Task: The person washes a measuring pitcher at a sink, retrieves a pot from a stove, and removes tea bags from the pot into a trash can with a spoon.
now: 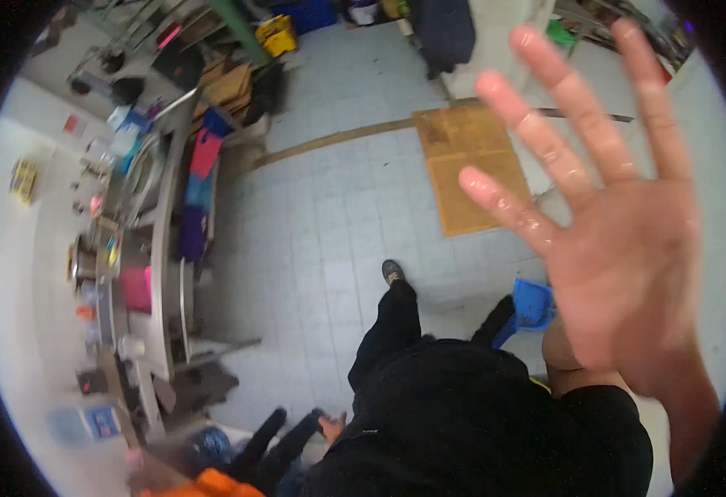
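Observation:
My right hand [620,240] is raised large at the right of the head view, palm toward the camera. Four fingers are spread, with a wet shine on them, and nothing is held; the thumb does not show. Below its left side, a blue dustpan-like object [534,305] is on the floor, apart from the hand. My left hand [332,427] shows small beside my black shirt at the bottom; its fingers are too blurred to read, and no held object can be made out.
A metal counter with sinks [161,306] runs along the left wall. A brown mat [468,170] lies on the tiled floor [321,224]. Another person's dark-clothed legs [284,443] are at the lower left, near an orange item [214,483]. A yellow object [277,36] stands at the back.

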Motion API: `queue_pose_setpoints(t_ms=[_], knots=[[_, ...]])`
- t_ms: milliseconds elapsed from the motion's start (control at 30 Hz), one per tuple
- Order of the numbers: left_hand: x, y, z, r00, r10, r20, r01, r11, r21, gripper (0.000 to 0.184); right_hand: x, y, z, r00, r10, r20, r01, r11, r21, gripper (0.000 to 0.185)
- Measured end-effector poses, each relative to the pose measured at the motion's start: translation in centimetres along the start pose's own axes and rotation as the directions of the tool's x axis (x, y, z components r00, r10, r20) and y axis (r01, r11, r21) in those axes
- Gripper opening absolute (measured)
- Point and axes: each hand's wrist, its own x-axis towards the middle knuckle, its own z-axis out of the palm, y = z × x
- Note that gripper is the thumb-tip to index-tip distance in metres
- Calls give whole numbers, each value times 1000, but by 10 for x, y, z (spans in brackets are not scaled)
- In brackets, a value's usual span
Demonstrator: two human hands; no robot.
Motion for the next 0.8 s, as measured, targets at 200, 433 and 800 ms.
queue_pose_setpoints(t_ms=[200,433,800], knots=[[138,183,20,984,142,112,-178,863,472,83,10,76,-164,692,289,-662,-458,884,-92,86],[327,615,89,865,502,23,-499,853,153,53,-263,189,-369,-75,138,-988,-994,65,84,50],[274,1067,334,513,764,392,-653,643,-399,35,-508,212,-416,-779,542,-316,-313,101,944,26]])
